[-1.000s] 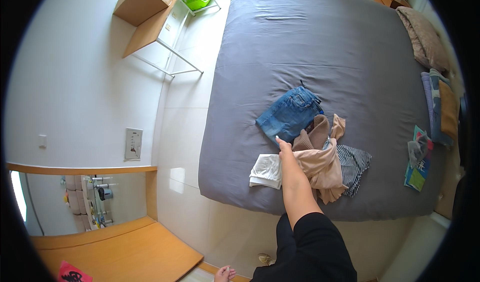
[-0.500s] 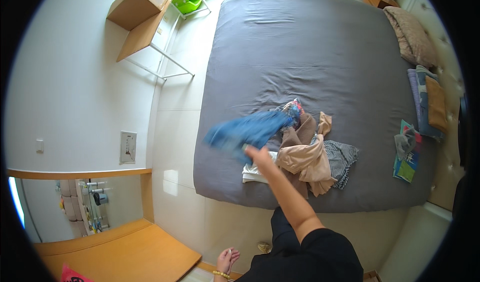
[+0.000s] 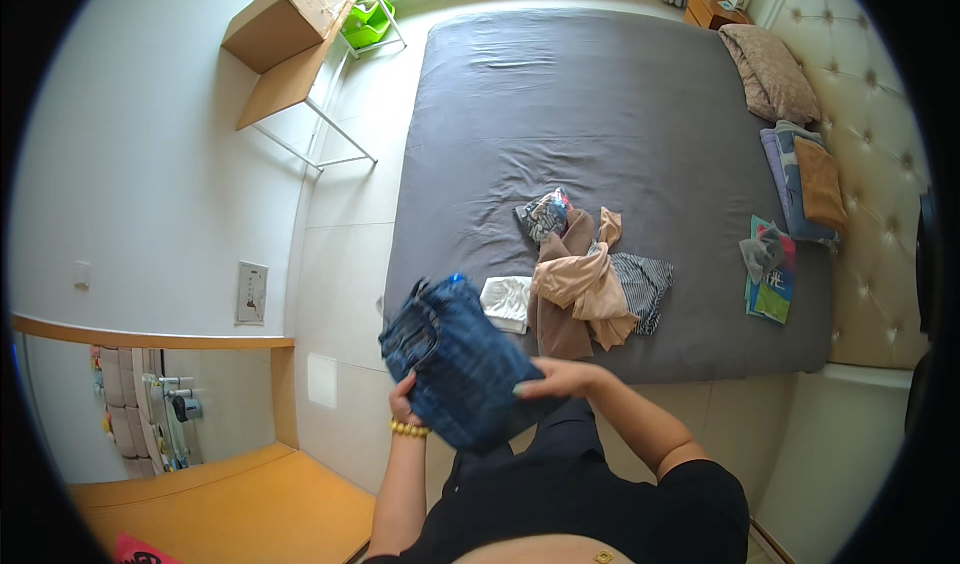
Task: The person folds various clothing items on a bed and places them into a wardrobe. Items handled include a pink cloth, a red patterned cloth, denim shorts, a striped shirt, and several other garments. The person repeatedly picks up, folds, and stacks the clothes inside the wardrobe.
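A pair of blue denim shorts (image 3: 460,359) is held up in front of my body, off the bed. My left hand (image 3: 404,404) grips it from below at its left side; a bead bracelet sits on that wrist. My right hand (image 3: 560,376) holds its right edge. Just beyond, on the grey bed (image 3: 600,114), lies a pile of clothes: a beige and brown garment (image 3: 575,289), a striped piece (image 3: 640,282), a folded white cloth (image 3: 506,300) and a small dark patterned item (image 3: 545,214).
A pillow (image 3: 775,69) and folded blankets (image 3: 805,184) lie along the padded headboard at right. A colourful booklet with a grey sock (image 3: 770,269) rests near the bed's right edge. A cardboard box on a folding table (image 3: 295,24) and a green basket (image 3: 368,19) stand at upper left.
The denim shorts were lifted from the pile on the bed and brought toward my body. My left hand has come in and now both hands hold them.
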Tool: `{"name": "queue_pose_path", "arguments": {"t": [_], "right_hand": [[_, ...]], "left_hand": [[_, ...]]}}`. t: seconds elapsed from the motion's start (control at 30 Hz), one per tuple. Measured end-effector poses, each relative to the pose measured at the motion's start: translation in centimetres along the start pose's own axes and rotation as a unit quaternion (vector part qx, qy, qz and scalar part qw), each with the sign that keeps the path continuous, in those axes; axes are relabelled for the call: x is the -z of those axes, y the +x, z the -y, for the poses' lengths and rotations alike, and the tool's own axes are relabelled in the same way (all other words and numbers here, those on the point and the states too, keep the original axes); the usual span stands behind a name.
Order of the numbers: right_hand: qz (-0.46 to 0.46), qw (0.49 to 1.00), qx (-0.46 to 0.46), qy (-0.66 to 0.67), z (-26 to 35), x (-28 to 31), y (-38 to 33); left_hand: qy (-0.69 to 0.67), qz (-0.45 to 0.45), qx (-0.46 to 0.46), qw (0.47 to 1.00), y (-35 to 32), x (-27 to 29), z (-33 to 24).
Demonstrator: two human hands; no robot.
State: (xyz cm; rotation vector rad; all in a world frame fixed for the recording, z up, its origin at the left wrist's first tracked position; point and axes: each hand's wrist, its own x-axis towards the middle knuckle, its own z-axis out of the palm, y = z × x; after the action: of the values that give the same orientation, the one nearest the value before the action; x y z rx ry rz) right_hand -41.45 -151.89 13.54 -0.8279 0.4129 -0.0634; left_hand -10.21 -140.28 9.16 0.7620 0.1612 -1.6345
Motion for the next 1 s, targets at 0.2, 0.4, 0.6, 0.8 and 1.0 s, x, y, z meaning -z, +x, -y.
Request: {"name": "queue_pose_path", "arguments": {"t": [0.2, 0.4, 0.6, 0.8, 1.0], "right_hand": [[-0.149, 0.972, 0.157, 0.097, 1.8, -5.2, -1.2], [-0.529, 0.792, 0.299, -0.056, -1.0, -16.4, -1.1], [-0.781, 0.433, 0.134, -0.429, -4.1, -30.1, -0.7], [-0.807, 0.261, 0.057, -0.528, -11.0, -36.9, 1.4], [-0.902, 0.171, 0.015, -0.396, -17.5, -43.0, 1.8]], "left_hand": [[0.068, 0.183, 0.137, 0.971, 2.6, -6.6, -2.0], [0.324, 0.306, 0.177, 0.878, 2.7, -11.8, -1.4], [0.389, 0.349, 0.327, 0.787, -1.2, -10.5, 4.4], [0.072, 0.403, 0.595, 0.692, -5.9, -5.1, 10.3], [0.212, 0.461, 0.636, 0.582, -11.5, -3.9, 14.6]]}}
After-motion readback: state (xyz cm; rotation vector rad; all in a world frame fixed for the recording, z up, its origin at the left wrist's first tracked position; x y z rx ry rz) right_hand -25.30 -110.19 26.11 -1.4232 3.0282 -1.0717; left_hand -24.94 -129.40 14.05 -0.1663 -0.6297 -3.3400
